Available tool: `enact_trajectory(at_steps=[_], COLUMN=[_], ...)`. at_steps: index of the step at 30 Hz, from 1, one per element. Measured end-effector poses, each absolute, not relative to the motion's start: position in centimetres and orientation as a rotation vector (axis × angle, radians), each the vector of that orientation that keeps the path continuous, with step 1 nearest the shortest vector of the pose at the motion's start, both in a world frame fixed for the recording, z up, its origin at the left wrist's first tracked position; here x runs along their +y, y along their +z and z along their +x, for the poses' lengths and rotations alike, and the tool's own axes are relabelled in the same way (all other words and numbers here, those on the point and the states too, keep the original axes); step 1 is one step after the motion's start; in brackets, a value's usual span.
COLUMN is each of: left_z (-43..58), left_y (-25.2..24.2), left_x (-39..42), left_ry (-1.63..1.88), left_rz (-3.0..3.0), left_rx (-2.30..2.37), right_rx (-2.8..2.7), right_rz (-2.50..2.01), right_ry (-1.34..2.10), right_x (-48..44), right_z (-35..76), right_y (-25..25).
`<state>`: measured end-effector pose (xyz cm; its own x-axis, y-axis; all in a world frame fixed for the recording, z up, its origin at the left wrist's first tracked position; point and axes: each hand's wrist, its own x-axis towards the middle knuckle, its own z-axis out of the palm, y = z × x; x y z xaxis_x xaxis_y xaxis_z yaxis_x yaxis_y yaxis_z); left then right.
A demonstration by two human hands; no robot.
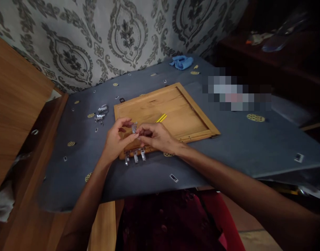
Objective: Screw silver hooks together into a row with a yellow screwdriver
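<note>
Silvery metal hinge [134, 127] is pinched by the left hand [117, 138] and right hand [158, 136] over a wooden panel [149, 108], three similar hinges [136, 157] toward the surface's [146, 179] front edge.

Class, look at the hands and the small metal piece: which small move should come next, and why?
Probably lower the metal piece toward the row of three similar pieces: the left hand and right hand meet around it over the wooden panel, and that row sits at the panel's near edge, close by.
</note>
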<state>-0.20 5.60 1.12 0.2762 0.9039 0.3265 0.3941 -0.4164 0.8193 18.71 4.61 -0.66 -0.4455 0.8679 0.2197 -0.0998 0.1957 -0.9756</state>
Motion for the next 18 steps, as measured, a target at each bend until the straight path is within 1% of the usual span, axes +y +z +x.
enact_trajectory(at_steps=[7,12,14,18], left_z=[-0.3,0.2,0.6,1.4], left_y=[1.0,1.0,1.0,0.6], left_x=[5.4,4.5,3.9,2.4], left_ry=[1.062,1.078,1.027,0.822], left_rz=[1.952,2.013,2.064,2.208], left_rx=[1.199,1.263,1.269,1.239], right_rx=[-1.652,-1.680,-1.677,-1.744], right_rz=[-0.773,-0.888,-0.956,-1.094], right_ry=[1.367,1.209,1.107,0.947], right_x=[4.9,5.5,5.9,6.5], right_z=[19.0,20.5,21.0,21.6], right_y=[-0.6,0.5,0.8,0.7])
